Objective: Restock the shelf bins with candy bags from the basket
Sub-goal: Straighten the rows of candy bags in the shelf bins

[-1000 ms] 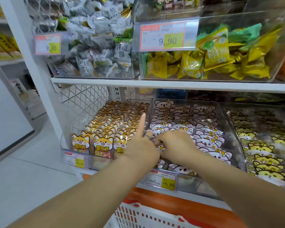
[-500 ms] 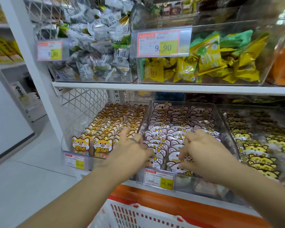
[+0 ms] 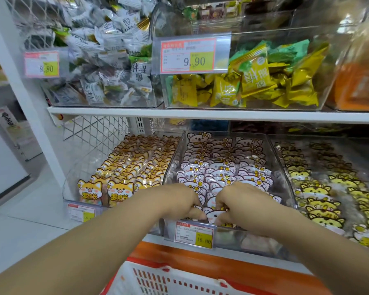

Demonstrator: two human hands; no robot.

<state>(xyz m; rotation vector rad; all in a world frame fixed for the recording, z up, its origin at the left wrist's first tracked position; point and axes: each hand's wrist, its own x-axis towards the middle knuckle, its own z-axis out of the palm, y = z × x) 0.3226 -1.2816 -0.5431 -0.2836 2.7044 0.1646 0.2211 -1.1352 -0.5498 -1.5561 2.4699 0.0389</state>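
Note:
Rows of pink bear-face candy bags [image 3: 219, 169] fill the middle clear bin [image 3: 282, 179] on the lower shelf. Both hands reach into the bin's front row. My left hand [image 3: 179, 201] has its fingers curled over the left side of the front pink bag [image 3: 214, 215]. My right hand [image 3: 241, 204] pinches that same bag from the right. The red and white basket [image 3: 179, 279] sits below, at the bottom edge; its contents are hidden.
An orange dog-face bag bin [image 3: 124, 167] stands to the left and a yellow cat-face bag bin [image 3: 328, 188] to the right. Above the white shelf board [image 3: 200, 114] are bins of grey-white [image 3: 102, 67] and yellow-green wrapped candies [image 3: 254, 81]. Price tags hang on bin fronts.
Both hands have drawn back toward the front of the pink bin and come together on the front bag. My left index finger, pointing up earlier, is curled down now.

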